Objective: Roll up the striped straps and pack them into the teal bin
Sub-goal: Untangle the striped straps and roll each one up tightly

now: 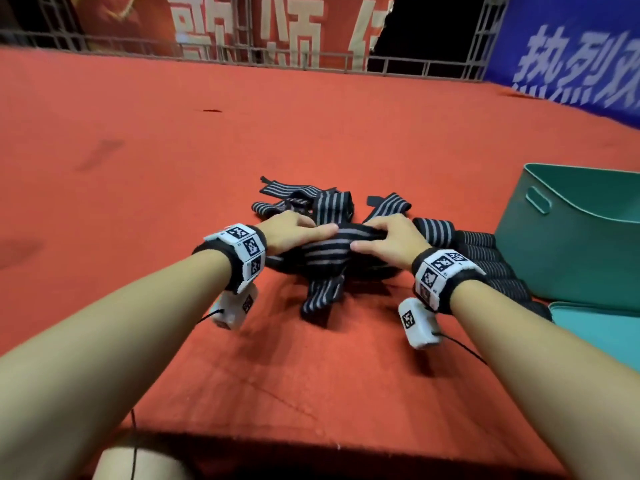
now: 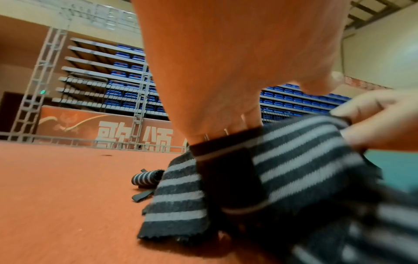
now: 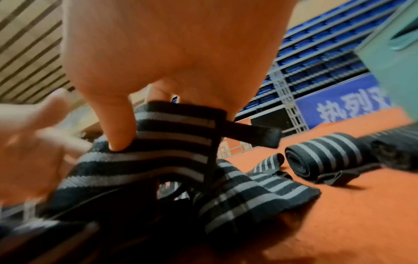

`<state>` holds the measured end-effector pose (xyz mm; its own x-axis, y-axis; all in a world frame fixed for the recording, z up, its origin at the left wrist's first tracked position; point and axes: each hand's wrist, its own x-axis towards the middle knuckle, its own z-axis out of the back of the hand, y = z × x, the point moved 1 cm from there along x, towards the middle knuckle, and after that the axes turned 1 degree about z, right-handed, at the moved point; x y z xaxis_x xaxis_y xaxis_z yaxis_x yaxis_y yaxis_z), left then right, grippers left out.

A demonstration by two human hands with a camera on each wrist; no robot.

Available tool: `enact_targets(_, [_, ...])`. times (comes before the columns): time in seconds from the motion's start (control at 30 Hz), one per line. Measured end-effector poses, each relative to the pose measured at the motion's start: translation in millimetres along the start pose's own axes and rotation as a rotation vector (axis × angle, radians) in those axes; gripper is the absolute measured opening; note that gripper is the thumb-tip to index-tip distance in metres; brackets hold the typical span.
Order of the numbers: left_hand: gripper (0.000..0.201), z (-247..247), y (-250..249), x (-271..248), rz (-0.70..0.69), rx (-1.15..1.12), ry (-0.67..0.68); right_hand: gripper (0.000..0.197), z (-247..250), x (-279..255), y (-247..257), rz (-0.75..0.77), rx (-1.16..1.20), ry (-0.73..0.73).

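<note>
My left hand (image 1: 294, 230) and my right hand (image 1: 388, 237) are both on one striped strap (image 1: 332, 244) at the top of a messy pile of straps (image 1: 311, 209). The pile lies on the red carpet (image 1: 173, 150), right in front of me.

My left hand holds one end of the strap, with my fingers (image 2: 237, 121) curled over its edge. My right hand holds the other end. My thumb (image 3: 117, 128) presses down on the stripes and my other fingers go behind the strap, so it is pinched. A small black tab (image 3: 255, 134) sticks out past my right hand.

The strap is stretched between my two hands and sits a bit above the rest of the pile. More loose straps lie flat under it and behind it.

To my right there are rolled straps (image 1: 485, 265) in a row on the carpet. One roll (image 3: 321, 157) is easy to see from my right wrist. Just past the rolls stands the teal bin (image 1: 571, 244). I cannot see what is inside the bin from here. A flat teal lid (image 1: 599, 327) lies near it.
</note>
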<state>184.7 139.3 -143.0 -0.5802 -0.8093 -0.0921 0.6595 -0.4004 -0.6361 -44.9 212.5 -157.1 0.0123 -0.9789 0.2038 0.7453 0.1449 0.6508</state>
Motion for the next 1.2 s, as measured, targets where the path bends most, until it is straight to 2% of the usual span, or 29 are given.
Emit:
enact_targets(0.07, [0.036, 1, 1, -4, -0.062, 0.135, -0.058, 0.022, 10, 1, 6, -0.05, 0.193, -0.141])
enact_targets(0.1, [0.028, 2, 1, -4, -0.088, 0.178, -0.105, 0.021, 15, 2, 9, -0.062, 0.291, -0.21])
enact_targets(0.17, [0.026, 7, 3, -6, -0.1, 0.218, -0.194, 0.019, 22, 5, 13, -0.072, 0.436, -0.337])
enact_targets(0.23, [0.031, 14, 9, -6, -0.051, 0.232, -0.216, 0.019, 25, 8, 14, -0.081, 0.496, -0.391])
enact_targets(0.3, [0.04, 17, 17, -6, 0.015, 0.286, -0.219, 0.018, 25, 9, 11, -0.053, 0.425, -0.317])
enact_targets(0.4, [0.048, 12, 30, -7, 0.067, 0.411, -0.234, 0.016, 18, 6, 3, 0.036, 0.079, -0.123])
enact_targets(0.47, [0.055, 6, 31, -10, 0.042, 0.477, -0.266, 0.016, 12, 3, -2, 0.075, -0.067, -0.102])
enact_targets(0.53, [0.082, -4, 24, -11, -0.07, 0.506, -0.307, 0.015, 10, 1, 0, 0.073, -0.089, -0.111])
enact_targets(0.6, [0.095, -13, 8, -11, -0.213, 0.355, -0.31, 0.015, 10, 2, 9, 0.074, -0.012, -0.092])
enact_targets(0.67, [0.086, -22, -11, -10, -0.275, 0.145, -0.252, 0.016, 11, 3, 24, 0.057, 0.124, -0.057])
enact_targets(0.73, [0.066, -28, -21, -6, -0.264, 0.127, -0.274, 0.018, 15, 3, 35, 0.025, 0.267, -0.071])
enact_targets(0.83, [0.039, -27, -19, -3, -0.171, 0.061, -0.333, 0.028, 20, -6, 45, 0.007, 0.482, -0.144])
enact_targets(0.9, [0.034, -24, -15, -1, -0.145, -0.119, -0.341, 0.045, 13, -13, 39, -0.055, 0.584, -0.116])
enact_targets(0.97, [0.033, -21, -15, -1, -0.146, -0.3, -0.346, 0.071, -7, -19, 30, -0.089, 0.519, 0.038])
enact_targets(1.03, [0.014, -17, -20, -5, -0.14, -0.371, -0.309, 0.093, -32, -20, 20, -0.043, 0.351, 0.156])
enact_targets(1.07, [0.007, -16, -19, -5, -0.129, -0.365, -0.273, 0.094, -40, -20, 18, -0.009, 0.249, 0.155])
enact_targets(1.13, [0.016, -15, -19, -8, -0.121, -0.323, -0.243, 0.082, -45, -17, 16, 0.025, 0.07, 0.093])
enact_targets(1.2, [0.011, -9, -16, -9, -0.08, -0.386, -0.406, 0.068, -41, -16, 11, -0.04, -0.071, 0.057])
